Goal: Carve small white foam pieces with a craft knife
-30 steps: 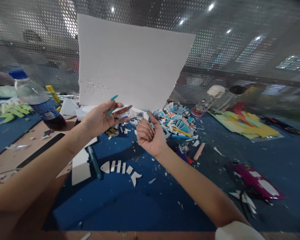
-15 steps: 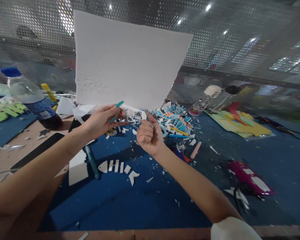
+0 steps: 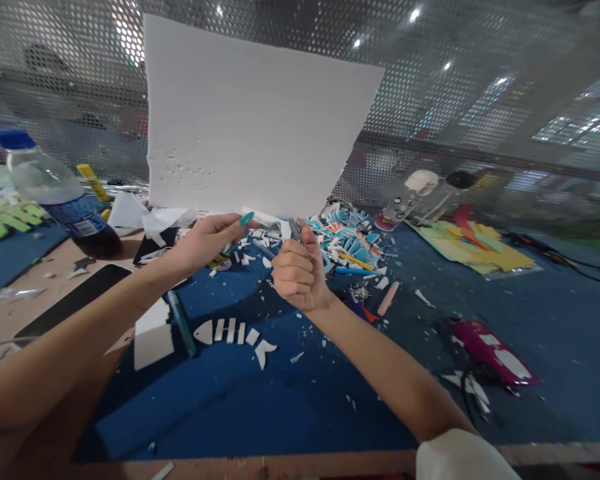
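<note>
My left hand has thumb and forefinger pinched together, with long teal nails. Something thin and pale may be between the fingertips, too small to make out. To its right, my right hand is a fist wrapped around a grey metal tool whose tip pokes out at the top; the rest is hidden. A small white piece shows beside that tip. Below the hands, on the blue mat, flat white pieces lie as a fish skeleton: a pointed head, several ribs and a forked tail.
A white board stands upright behind a heap of blue and white scraps. At left are a cola bottle, a glue stick and a teal pen. Rightward lie yellow paper and a magenta packet.
My left hand's fingers have closed from a spread grasp into a pinch, slightly lower. The right fist has turned a little, showing more of the metal tool. The fish pieces stay put.
</note>
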